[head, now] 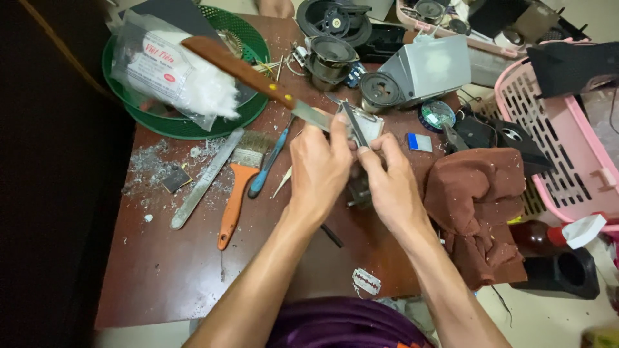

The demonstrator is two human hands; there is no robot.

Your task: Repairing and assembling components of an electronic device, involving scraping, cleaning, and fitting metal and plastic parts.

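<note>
One razor blade (366, 281) near, left hand (319, 169) gripping one wooden-handled knife (255, 76), right hand (387, 177) pinching one metal part (364, 122), one paintbrush (238, 183) left, cluttered brown table (161, 270).

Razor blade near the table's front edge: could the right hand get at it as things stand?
Probably not straight away: the right hand is gripping the small metal part. The razor blade itself lies uncovered beside that forearm.
</note>
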